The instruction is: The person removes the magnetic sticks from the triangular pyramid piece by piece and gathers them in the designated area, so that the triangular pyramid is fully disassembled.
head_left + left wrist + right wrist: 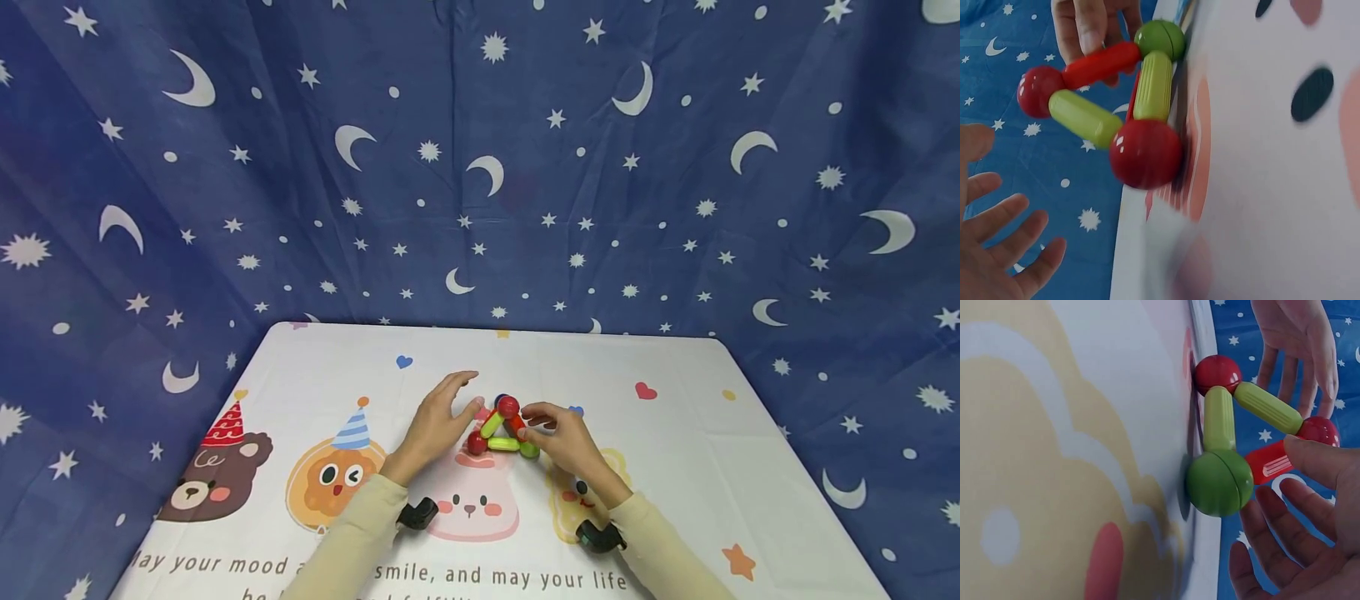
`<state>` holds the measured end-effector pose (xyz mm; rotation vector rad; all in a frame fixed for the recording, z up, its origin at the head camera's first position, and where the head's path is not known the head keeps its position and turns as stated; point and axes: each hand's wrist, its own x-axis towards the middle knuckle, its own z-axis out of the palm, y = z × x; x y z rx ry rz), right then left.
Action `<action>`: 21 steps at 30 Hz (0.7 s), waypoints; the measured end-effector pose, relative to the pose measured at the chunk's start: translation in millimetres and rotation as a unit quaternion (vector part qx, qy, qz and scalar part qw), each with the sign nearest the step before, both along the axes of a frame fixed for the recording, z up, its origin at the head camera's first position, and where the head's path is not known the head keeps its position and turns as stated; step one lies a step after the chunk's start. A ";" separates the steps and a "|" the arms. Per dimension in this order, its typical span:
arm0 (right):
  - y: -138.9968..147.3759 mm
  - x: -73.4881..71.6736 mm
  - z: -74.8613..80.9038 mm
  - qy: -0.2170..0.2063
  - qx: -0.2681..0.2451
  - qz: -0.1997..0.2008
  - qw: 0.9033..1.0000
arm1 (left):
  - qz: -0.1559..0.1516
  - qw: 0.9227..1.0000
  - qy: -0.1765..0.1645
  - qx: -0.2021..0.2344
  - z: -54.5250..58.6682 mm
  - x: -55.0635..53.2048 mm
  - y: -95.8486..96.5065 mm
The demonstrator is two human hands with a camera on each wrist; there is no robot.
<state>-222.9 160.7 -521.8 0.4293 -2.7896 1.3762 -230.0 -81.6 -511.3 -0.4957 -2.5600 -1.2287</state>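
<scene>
A triangular frame of coloured rods and balls, like a magnetic building set, stands on the table. Its top red ball links a yellow-green rod and a red rod. At the base, another yellow-green rod joins a second red ball to a green ball. A bit of a dark blue ball shows behind the top. My right hand pinches the red rod, thumb on its near side. My left hand is spread beside the frame, apart from it, holding nothing.
A white table cover with printed cartoon animals and lettering lies under the frame. Behind it hangs a dark blue curtain with moons and stars. Each wrist carries a black camera mount.
</scene>
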 end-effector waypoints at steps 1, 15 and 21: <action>-0.7 0.0 -0.5 -0.001 0.000 0.002 1.000 | -0.013 1.000 -0.007 0.012 -0.5 -0.2 1.3; -6.9 -6.9 -2.1 -0.023 0.001 0.009 1.000 | -0.117 0.976 -0.147 0.108 -1.5 -2.2 13.9; -4.0 -9.7 -2.0 -0.012 -0.011 0.024 1.000 | -0.120 0.976 -0.150 0.099 -4.2 -8.6 23.5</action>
